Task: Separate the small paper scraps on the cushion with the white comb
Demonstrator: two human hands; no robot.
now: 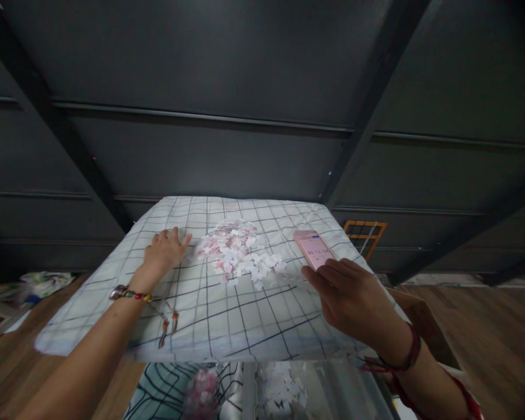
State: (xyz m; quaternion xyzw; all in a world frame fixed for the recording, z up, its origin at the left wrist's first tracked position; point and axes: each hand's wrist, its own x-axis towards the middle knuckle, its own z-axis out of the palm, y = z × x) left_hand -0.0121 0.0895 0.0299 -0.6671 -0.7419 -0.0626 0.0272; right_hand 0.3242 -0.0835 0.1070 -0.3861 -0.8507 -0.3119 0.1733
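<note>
One checked cloth (262, 321), one paper pile (238, 251), one phone (311, 246), two hands (165, 252) (354, 300)

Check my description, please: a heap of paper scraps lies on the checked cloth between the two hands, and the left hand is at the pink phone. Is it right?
Not quite: the head view shows the right hand at the pink phone, not the left hand. The paper scraps do lie on the checked cloth between them.

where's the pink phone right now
In the head view, the pink phone is at the right side of the checked cloth, right of the paper scraps, with the right hand at its near end.
</note>
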